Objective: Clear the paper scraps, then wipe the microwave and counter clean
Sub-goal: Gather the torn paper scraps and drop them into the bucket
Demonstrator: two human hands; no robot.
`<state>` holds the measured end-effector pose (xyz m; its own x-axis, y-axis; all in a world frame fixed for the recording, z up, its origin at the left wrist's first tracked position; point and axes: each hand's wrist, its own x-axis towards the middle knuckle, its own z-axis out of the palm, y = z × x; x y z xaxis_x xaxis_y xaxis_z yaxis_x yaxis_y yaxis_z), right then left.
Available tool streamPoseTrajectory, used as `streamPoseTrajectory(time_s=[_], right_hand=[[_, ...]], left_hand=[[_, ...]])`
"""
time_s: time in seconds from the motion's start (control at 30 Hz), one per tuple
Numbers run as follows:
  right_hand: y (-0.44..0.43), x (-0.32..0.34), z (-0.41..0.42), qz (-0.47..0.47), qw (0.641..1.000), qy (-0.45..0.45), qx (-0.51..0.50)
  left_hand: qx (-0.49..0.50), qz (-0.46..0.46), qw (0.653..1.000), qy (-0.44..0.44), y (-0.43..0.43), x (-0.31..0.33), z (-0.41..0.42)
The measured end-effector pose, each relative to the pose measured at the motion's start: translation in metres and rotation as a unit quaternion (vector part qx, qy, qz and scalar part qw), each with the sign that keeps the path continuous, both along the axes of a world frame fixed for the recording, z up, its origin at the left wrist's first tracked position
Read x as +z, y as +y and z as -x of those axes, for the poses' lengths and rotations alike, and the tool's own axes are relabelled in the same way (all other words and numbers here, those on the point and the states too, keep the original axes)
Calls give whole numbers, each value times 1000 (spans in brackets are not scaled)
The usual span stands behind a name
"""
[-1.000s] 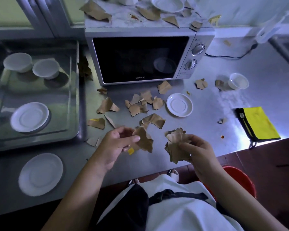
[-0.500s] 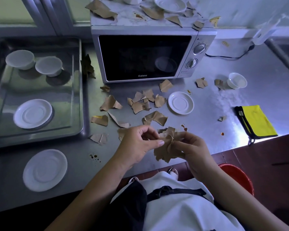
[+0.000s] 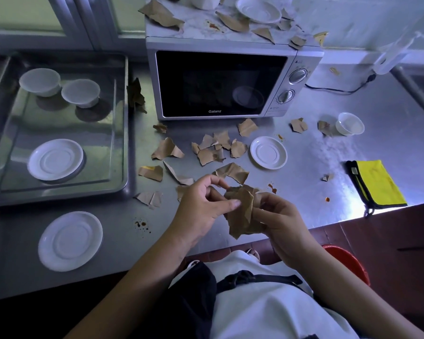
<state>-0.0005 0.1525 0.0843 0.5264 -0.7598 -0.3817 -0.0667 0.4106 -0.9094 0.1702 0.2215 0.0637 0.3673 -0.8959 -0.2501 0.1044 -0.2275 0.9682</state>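
Observation:
A bunch of brown paper scraps (image 3: 240,211) is pinched between both hands above the counter's front edge. My right hand (image 3: 277,221) grips the bunch from the right; my left hand (image 3: 201,209) presses thumb and fingers on its left side. Several more brown scraps (image 3: 216,150) lie loose on the steel counter (image 3: 328,157) in front of the silver microwave (image 3: 220,81). Other scraps (image 3: 162,13) litter the microwave's top. A folded yellow cloth (image 3: 377,182) lies at the counter's right front edge. Small brown stains (image 3: 142,225) spot the counter.
A steel tray (image 3: 123,133) on the left holds two upturned bowls and a saucer. White saucers sit at the front left (image 3: 70,241), mid counter (image 3: 268,152) and on the microwave (image 3: 258,9). A small white cup (image 3: 350,123) stands right. A red bin (image 3: 348,263) is below the counter edge.
My left hand carried its scrap rightward and joined it to the bunch in my right hand. Both hands now meet on one bunch.

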Motion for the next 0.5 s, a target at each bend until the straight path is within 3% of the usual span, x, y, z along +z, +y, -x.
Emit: streamPoseTrajectory(time_s=[0.13, 0.27, 0.5], right_hand=[[0, 1, -1, -4, 1000, -7, 16], [0, 2, -1, -5, 999, -14, 48], [-5, 5, 2, -33, 997, 8, 67]], left_hand=[[-4, -4, 1000, -14, 2, -2, -2], [-55, -1, 997, 54, 3, 0, 0], [-41, 7, 996, 73, 4, -5, 2]])
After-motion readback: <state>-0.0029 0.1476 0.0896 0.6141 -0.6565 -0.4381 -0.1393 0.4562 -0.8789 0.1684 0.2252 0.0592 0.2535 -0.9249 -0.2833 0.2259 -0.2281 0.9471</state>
